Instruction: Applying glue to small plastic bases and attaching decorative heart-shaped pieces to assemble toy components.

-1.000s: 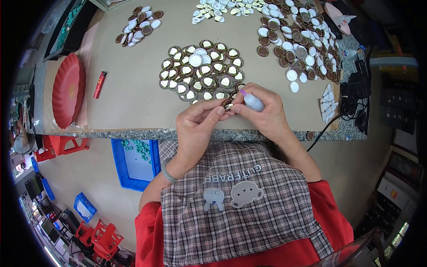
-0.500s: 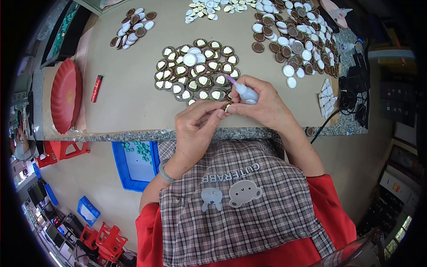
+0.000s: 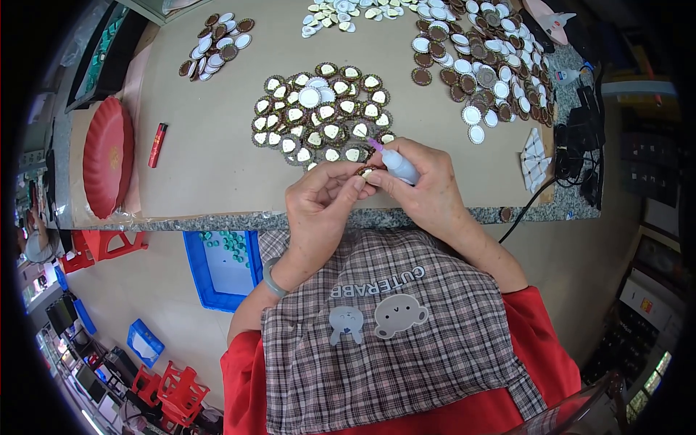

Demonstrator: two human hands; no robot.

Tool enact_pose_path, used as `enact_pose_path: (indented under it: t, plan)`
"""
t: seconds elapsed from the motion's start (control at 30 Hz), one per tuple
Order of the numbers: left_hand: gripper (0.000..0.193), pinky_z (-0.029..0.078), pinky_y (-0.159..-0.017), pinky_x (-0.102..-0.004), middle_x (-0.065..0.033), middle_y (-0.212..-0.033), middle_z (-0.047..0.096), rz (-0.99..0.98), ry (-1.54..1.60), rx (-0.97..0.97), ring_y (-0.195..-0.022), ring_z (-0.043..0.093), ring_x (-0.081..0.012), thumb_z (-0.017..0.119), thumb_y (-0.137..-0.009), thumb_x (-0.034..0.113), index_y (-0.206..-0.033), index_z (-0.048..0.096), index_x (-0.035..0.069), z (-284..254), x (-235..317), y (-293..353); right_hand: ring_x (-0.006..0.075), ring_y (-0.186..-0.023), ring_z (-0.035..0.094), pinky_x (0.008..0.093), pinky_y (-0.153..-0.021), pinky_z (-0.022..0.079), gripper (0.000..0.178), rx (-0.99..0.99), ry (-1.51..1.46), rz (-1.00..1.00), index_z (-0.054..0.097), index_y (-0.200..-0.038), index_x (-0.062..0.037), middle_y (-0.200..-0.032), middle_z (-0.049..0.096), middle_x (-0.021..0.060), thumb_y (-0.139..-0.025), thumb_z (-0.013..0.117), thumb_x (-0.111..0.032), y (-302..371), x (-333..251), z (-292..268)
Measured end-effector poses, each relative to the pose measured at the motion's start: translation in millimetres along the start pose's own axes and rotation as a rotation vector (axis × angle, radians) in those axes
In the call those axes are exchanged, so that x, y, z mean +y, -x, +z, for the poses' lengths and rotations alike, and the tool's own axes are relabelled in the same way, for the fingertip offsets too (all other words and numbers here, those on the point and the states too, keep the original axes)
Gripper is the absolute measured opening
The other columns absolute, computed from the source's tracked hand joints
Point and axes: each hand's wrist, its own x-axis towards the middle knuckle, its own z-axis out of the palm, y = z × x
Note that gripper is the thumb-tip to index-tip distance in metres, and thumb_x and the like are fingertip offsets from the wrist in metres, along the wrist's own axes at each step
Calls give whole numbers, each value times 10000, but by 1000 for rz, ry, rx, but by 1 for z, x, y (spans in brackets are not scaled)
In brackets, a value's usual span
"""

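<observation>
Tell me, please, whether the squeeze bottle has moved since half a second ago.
Yes: judged against the table's near edge, the squeeze bottle has shifted slightly toward it.

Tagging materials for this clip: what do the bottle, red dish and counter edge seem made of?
Bottle: probably plastic, smooth, pale and seemingly translucent. Dish: likely moulded plastic, low-sheen, with fluted sides. Counter edge: looks like granite or an imitation, from its grey speckles; polish unclear.
</observation>
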Motion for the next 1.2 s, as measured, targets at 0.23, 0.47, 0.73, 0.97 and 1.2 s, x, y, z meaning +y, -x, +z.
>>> enact_pose_path:
  t: [0.23,0.47,0.73,0.97,1.2]
  plan:
    - [163,556,-722,-253,-125,-919,662,-53,80,4,-799,662,-157,578,-885,-15,-1033,601,-80,-3,-5,0,182,-681,629,304,-630,494,220,-47,-85,112,619,-917,6,-769,644,101,-761,728,-104,-2,3,-4]
    - [206,552,-748,-253,-135,-935,674,-84,213,30,-808,667,-162,598,-883,13,-1070,594,-71,-5,-9,-2,146,-739,618,286,-655,493,225,-34,-169,66,625,-948,-1,-826,635,80,-758,721,-73,0,5,0]
    - [191,547,-792,-269,-125,-959,653,-5,124,18,-863,657,-170,573,-889,-15,-1068,582,-82,3,-4,-1,251,-729,642,324,-641,495,195,144,-1,-102,609,-915,6,-817,626,116,-752,706,-39,4,5,12]
    - [188,539,-789,-267,-106,-977,619,52,66,30,-871,644,-165,573,-881,-37,-1064,582,-74,1,-8,0,132,-671,618,278,-601,489,172,79,-236,87,617,-930,-6,-811,650,71,-784,701,-43,6,10,12]
    - [167,544,-754,-243,-85,-950,591,138,-6,40,-865,646,-154,601,-858,-46,-1023,612,-62,2,-6,2,103,-695,608,254,-624,493,146,21,-361,88,618,-943,-6,-815,653,52,-816,680,-42,10,8,10]
